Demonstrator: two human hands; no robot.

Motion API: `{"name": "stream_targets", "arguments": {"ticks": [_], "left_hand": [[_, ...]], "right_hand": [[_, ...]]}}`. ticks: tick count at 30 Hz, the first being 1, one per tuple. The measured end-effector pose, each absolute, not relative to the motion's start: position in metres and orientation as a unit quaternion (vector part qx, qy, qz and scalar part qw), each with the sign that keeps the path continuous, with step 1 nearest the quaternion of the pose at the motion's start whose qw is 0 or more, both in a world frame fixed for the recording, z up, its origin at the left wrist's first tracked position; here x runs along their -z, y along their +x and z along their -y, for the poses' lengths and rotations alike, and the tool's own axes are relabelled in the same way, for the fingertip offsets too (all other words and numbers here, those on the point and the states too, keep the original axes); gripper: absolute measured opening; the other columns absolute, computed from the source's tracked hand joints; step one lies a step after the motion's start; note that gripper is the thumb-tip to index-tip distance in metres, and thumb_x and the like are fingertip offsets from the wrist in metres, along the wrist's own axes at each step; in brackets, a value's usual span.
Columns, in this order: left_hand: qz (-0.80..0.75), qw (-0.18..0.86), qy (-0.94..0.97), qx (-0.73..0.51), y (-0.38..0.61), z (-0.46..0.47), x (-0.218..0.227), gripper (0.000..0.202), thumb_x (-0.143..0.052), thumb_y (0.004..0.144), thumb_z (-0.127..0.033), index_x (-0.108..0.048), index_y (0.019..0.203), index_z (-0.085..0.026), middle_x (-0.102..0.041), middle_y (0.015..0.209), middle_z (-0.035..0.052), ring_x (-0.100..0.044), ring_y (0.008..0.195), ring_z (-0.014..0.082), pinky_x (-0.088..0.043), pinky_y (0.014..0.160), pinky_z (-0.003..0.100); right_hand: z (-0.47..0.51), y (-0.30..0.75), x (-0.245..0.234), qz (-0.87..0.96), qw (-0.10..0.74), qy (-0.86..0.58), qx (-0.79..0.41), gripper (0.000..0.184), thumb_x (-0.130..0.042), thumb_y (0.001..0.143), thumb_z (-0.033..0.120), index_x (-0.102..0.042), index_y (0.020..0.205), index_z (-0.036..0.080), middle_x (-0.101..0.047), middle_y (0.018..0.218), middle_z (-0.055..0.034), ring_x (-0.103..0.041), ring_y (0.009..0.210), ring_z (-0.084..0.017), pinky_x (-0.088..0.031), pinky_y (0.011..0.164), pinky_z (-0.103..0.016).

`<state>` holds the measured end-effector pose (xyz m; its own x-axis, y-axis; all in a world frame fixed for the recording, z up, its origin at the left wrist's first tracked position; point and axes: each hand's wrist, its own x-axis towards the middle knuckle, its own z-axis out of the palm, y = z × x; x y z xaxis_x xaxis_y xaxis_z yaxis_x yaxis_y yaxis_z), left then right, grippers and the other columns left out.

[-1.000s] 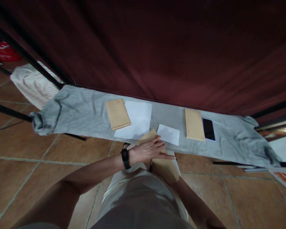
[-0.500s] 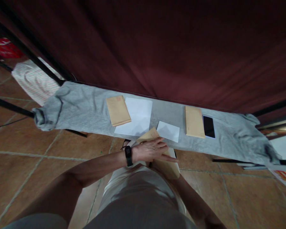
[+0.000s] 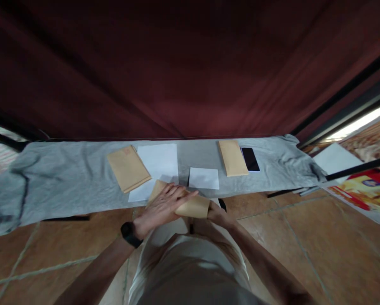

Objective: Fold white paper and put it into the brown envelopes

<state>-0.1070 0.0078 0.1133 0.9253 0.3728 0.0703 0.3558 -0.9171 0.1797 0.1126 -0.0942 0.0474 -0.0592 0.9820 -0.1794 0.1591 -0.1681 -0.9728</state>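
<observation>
Your left hand (image 3: 167,203) is lying spread on the envelope (image 3: 195,207) above your lap (image 3: 171,231), your right hand (image 3: 219,215) supporting one end, grip hidden; you're seemingly smoothing it, next needing even pressure.

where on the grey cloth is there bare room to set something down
Grey cloth lies bare left of the stacked brown paper envelopes, right of the black-screened phone and behind the small white paper rectangle. Crowded: the front centre, where left hand and right hand touch another brown paper envelope.
</observation>
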Motion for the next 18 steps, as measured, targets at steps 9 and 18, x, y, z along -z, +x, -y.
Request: {"name": "stream_targets", "arguments": {"ticks": [9, 18], "left_hand": [[-0.318, 0.022, 0.944, -0.084, -0.150, -0.035, -0.089, 0.096, -0.070, 0.083, -0.034, -0.017, 0.161, -0.025, -0.055, 0.137, 0.0138, -0.050, 0.130, 0.0348, -0.037, 0.113, 0.051], [-0.358, -0.001, 0.922, -0.149, -0.169, -0.031, -0.067, 0.095, -0.069, 0.085, -0.038, -0.015, 0.161, -0.022, -0.053, 0.137, 0.0174, -0.049, 0.129, 0.0379, -0.039, 0.110, 0.055]], "right_hand": [[0.059, 0.170, -0.043, 0.469, 0.319, -0.796, -0.212, 0.029, -0.050, 0.097, 0.035, -0.062, 0.117, 0.018, -0.069, 0.110, -0.0117, -0.067, 0.095, -0.021, -0.052, 0.086, -0.032], [0.023, 0.156, -0.035, 0.413, 0.088, -0.898, -0.126, 0.050, -0.067, 0.091, 0.044, -0.054, 0.123, 0.009, -0.064, 0.121, -0.0233, -0.064, 0.112, -0.031, -0.050, 0.089, -0.035]]}}
